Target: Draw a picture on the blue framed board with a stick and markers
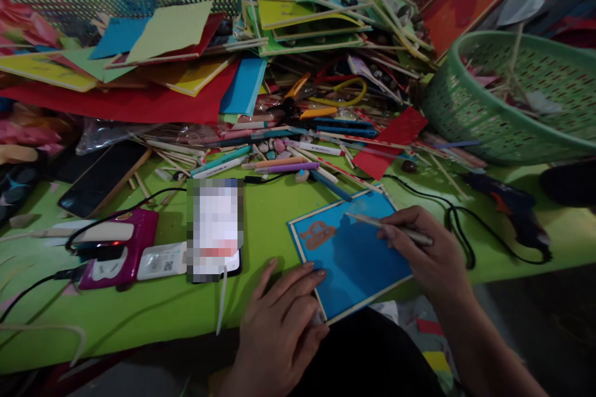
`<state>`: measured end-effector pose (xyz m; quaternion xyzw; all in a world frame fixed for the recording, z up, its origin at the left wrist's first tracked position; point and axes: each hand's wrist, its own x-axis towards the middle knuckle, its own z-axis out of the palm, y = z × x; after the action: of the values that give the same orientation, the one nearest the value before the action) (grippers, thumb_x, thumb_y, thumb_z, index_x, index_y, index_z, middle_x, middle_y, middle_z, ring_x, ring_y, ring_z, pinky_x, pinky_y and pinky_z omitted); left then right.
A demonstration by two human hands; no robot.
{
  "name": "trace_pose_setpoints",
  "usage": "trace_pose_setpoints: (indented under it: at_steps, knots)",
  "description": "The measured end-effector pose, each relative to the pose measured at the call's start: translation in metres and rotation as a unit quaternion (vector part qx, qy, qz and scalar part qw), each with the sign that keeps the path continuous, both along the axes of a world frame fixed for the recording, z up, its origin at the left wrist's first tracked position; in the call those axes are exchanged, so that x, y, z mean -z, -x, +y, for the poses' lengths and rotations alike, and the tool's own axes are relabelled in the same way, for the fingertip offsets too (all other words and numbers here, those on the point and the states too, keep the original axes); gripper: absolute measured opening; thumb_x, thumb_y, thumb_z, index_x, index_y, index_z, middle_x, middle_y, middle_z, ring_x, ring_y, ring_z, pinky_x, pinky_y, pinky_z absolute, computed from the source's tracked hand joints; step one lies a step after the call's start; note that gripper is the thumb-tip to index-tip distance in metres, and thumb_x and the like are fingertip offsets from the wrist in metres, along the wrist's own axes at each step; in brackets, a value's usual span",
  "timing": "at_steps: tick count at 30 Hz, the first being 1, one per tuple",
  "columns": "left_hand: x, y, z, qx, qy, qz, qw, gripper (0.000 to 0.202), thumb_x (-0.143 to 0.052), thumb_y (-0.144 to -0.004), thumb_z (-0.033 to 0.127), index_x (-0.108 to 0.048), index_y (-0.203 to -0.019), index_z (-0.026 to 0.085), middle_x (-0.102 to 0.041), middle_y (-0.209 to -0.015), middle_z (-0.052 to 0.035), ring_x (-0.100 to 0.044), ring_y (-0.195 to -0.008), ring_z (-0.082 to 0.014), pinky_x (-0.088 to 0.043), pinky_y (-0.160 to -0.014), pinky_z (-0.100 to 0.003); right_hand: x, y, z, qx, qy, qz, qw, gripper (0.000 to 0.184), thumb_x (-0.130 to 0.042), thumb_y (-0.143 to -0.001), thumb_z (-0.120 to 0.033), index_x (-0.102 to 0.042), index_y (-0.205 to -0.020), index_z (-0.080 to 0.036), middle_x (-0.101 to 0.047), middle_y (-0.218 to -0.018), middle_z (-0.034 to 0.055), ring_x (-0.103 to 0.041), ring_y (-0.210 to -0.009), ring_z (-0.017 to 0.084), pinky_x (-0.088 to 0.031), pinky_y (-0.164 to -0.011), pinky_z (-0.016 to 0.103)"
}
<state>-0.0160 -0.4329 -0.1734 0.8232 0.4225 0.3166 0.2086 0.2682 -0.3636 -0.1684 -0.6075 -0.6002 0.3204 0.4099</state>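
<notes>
A blue card (354,260) with a thin wooden border and an orange shape near its top left corner lies at the front edge of the green table (153,316). My left hand (282,322) rests flat by the card's lower left edge, fingers stretched onto it. My right hand (428,254) is closed around a thin stick (372,221) whose tip points over the card's upper part.
A green basket (507,99) stands at the right, a glue gun (512,208) with a black cable beside it. Coloured paper sheets (162,74), sticks and pens pile up at the back. A phone (105,177), a magenta device (123,248) and a blurred phone (215,229) lie left.
</notes>
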Motion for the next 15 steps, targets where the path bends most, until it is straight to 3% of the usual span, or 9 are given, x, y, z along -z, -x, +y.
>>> trace_pose_setpoints:
  at_steps: [10, 15]
  knots:
    - [-0.0002, 0.0009, 0.0007, 0.009, 0.0, 0.005, 1.0, 0.018, -0.051, -0.109, 0.032, -0.065, -0.1, 0.025, -0.076, -0.138, 0.0, -0.064, -0.136, -0.0161, -0.008, -0.134, -0.033, 0.0007, 0.0016, 0.0019, -0.013, -0.008, -0.007, 1.0, 0.014, -0.073, -0.095, -0.036, -0.07, -0.092, -0.023, -0.074, -0.074, 0.0022, -0.063, -0.059, 0.016, -0.047, -0.054, 0.026]
    - [-0.0005, -0.0003, 0.0007, 0.001, -0.004, 0.002, 1.0, 0.02, -0.049, -0.11, 0.032, -0.065, -0.099, 0.025, -0.077, -0.136, 0.0002, -0.065, -0.135, -0.0159, -0.011, -0.134, -0.033, 0.0004, 0.0029, 0.0022, 0.019, -0.023, -0.019, 0.999, 0.014, -0.073, -0.095, -0.035, -0.07, -0.088, -0.023, -0.073, -0.074, 0.0021, -0.064, -0.062, 0.016, -0.048, -0.057, 0.026]
